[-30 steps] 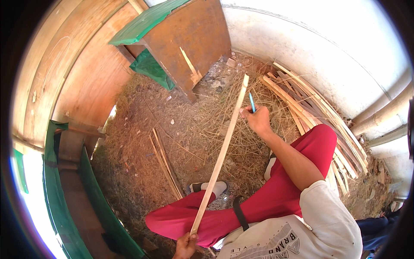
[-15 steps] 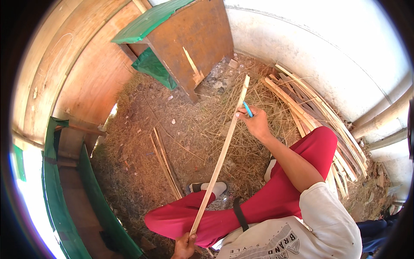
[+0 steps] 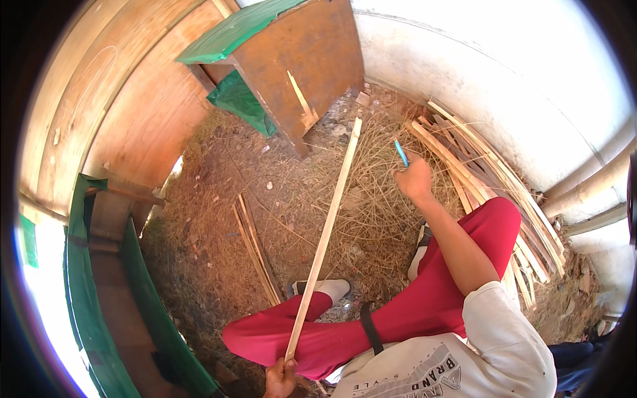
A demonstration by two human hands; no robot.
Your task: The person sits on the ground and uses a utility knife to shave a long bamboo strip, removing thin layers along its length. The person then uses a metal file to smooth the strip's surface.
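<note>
Long pale slat (image 3: 323, 239), split bamboo by the look of it: near end gripped at 6 o'clock, far end out toward 12, just short of the wooden box (image 3: 298, 60), lying across the red-trousered legs (image 3: 371, 325) and over the straw. Thin, flat, straight and narrow; likely light and springy rather than rigid, prone to whip at the free tip when held only by one end. Edges probably splintery, face smooth and dry, so not slippery. Best held low near the butt for control, with a second hold nearer mid-length to stop the flex.

Left hand (image 3: 281, 378) at the bottom edge, fingers closed round the slat's near end. Right hand (image 3: 415, 178) out at 1 o'clock, fingers closed on a small blue tool (image 3: 401, 152), a pen or marker perhaps, kind unclear; well apart from the slat, beside it to the right.

Further out: a heap of similar slats (image 3: 491, 179) fanned along the pale curved wall (image 3: 504, 79) from 1 to 4 o'clock, rougher and more frayed. Two short strips (image 3: 255, 255) flat on the ground at 9 o'clock of the slat. Ground (image 3: 219, 219) of dry straw, wiry and tangled. White shoe (image 3: 328, 288) touching the slat low down. Box brown, chipped, with green sheet (image 3: 232, 30) on top. Plank wall (image 3: 99, 113) at 10 o'clock, green-painted frame (image 3: 99, 318) at 8.
</note>
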